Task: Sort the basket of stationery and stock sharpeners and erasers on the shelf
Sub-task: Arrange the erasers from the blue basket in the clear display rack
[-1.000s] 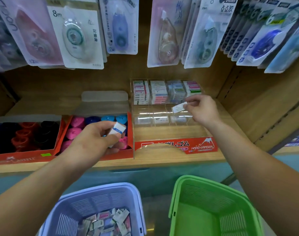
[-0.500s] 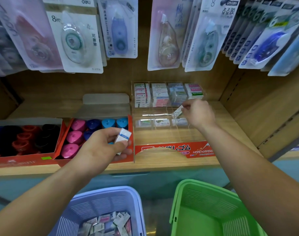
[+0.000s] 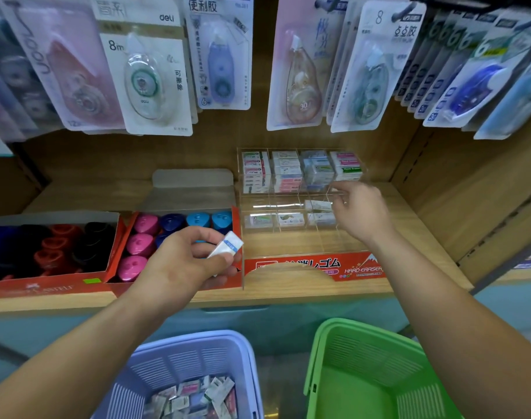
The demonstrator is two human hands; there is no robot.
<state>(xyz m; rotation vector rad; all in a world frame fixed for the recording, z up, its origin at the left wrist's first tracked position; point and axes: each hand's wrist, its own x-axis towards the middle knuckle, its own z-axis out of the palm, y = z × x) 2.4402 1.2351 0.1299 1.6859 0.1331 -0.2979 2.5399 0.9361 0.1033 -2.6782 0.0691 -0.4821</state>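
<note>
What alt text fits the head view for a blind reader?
The left hand holds a white, blue-striped eraser by a sharpener box while the right hand reaches a small eraser in a clear acrylic organizer. Below, a lilac basket of wrapped erasers sits beside a green basket.

Wooden shelf point(image 3: 288, 293), light grain, bare strip along front edge. Three containers sit directly on it, side by side. Far left: red cardboard box point(image 3: 46, 287), dark blue, red and black sharpeners point(image 3: 55, 243) inside. Touching it on the right: second red box point(image 3: 118, 249), lid flap standing up behind, pink and blue sharpeners point(image 3: 137, 244) in rows. Right of that, touching: clear acrylic organizer point(image 3: 318, 266) with red front label, back compartments stacked with erasers point(image 3: 285, 170), middle ones with few, front part bare.
</note>
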